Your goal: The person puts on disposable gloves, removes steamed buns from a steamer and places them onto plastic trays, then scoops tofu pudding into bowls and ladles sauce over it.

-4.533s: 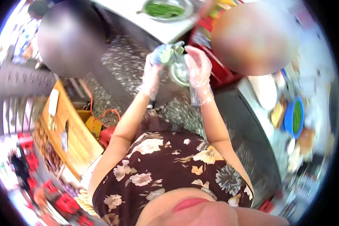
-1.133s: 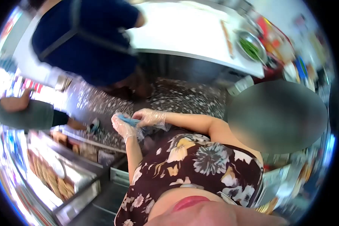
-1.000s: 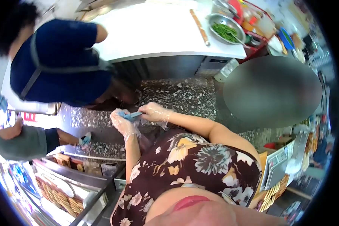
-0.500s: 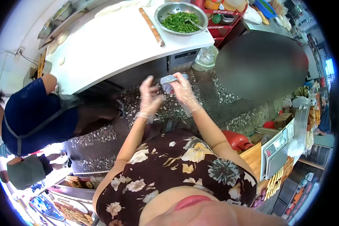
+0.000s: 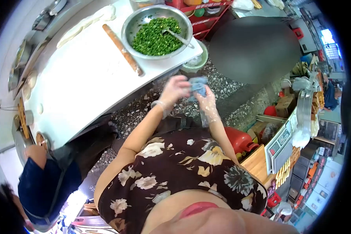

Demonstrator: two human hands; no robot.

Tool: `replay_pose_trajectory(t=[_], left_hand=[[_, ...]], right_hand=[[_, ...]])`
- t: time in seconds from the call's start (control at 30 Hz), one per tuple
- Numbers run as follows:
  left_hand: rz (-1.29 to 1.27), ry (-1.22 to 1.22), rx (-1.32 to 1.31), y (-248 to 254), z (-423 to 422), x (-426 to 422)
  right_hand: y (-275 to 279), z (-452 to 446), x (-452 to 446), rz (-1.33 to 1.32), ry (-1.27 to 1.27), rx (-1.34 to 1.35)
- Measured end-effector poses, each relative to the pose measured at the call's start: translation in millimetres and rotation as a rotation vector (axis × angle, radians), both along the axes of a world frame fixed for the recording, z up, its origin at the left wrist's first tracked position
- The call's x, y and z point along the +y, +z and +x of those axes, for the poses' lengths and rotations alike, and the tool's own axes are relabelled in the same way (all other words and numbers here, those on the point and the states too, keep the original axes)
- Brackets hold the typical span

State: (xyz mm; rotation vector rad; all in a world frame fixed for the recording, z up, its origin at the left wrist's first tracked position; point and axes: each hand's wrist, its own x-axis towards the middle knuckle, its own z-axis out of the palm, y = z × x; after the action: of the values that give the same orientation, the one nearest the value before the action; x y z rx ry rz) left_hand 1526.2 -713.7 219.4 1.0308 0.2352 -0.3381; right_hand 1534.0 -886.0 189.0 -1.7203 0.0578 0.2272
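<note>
A crumpled blue-grey cloth (image 5: pixel 198 85) is gripped in my right hand (image 5: pixel 208 105), which wears a clear plastic glove. My left hand (image 5: pixel 174 93), also in a clear glove, is right beside the cloth with its fingers bent toward it. Motion smears those fingers, so whether they touch or grip the cloth is unclear. Both hands are over the speckled floor, just off the edge of the white worktable (image 5: pixel 78 82).
On the table are a steel bowl (image 5: pixel 129 39) of chopped greens with a spoon, a rolling pin (image 5: pixel 123 50) and a dough strip (image 5: pixel 85 25). A bin (image 5: pixel 201 64) stands below its corner. At left is a person in blue (image 5: pixel 46 187); a red gas cylinder (image 5: pixel 240 139) is at right.
The view has turned and moved nearer the table. My left hand has come closer to the cloth, which looks more spread out. The person at left has shifted lower in view.
</note>
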Motion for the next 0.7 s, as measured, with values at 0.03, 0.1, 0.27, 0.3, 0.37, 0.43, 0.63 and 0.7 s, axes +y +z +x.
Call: replay_pose_trajectory(t=[0.03, 0.1, 0.27, 0.3, 0.37, 0.43, 0.63, 0.7], left_hand=[[-0.133, 0.264, 0.142, 0, 25, 28], [-0.238, 0.496, 0.281, -27, 58, 51], [-0.591, 0.49, 0.403, -29, 97, 84], [-0.655, 0.504, 0.434, -19, 96, 83], [-0.727, 0.511, 0.416, -5, 99, 81], [-0.71, 0.47, 0.409, 13, 99, 79], [-0.575, 0.44, 0.419, 27, 108, 81], [-0.52, 0.462, 0.404, 21, 106, 77]], right_hand=[[12, 28, 15, 0.085, 0.012, 0.001], [33, 62, 16, 0.156, -0.012, 0.108], [18, 152, 32, -0.051, -0.003, 0.293], [14, 160, 36, 0.264, -0.09, 0.395], [-10, 184, 45, 0.237, -0.123, 0.428], [-34, 189, 55, -0.226, -0.188, 0.282], [-81, 193, 100, 0.218, -0.136, 0.488], [-63, 198, 106, 0.315, -0.021, 0.52]])
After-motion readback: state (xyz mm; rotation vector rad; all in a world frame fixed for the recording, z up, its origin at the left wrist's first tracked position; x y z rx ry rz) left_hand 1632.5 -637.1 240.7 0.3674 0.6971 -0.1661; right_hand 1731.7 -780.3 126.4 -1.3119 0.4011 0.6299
